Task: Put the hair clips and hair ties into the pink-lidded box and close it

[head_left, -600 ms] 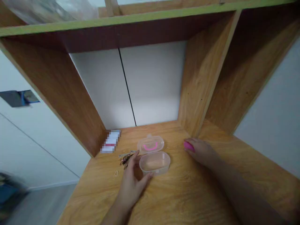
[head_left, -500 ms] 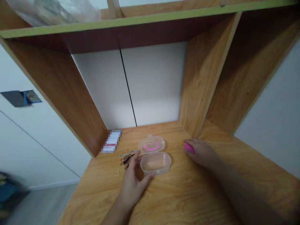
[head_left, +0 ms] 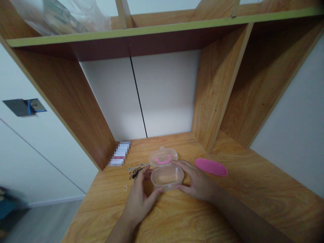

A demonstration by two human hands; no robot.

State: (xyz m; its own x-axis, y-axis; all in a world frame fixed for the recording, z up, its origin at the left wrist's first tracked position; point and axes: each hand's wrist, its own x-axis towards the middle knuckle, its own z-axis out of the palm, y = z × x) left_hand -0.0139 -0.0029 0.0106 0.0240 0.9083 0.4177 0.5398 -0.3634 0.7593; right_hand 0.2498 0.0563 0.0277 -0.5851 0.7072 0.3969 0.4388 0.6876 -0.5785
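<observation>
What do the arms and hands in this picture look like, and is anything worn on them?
They are a person's bare arms, with no machinery or cables. The left hand and right hand have no gloves, and no rings or watch can be seen. Both forearms look slim, with no sleeves or clear markings in view.

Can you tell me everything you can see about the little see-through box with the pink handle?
The box looks like clear, slightly cloudy plastic, long with rounded ends. It stands upright on the wooden surface, whose colour shows through its floor. Its lid lies open just behind it, with a small tab at the far edge and a curved pink handle. The left hand and right hand cup its two ends, thumbs at the front.
</observation>
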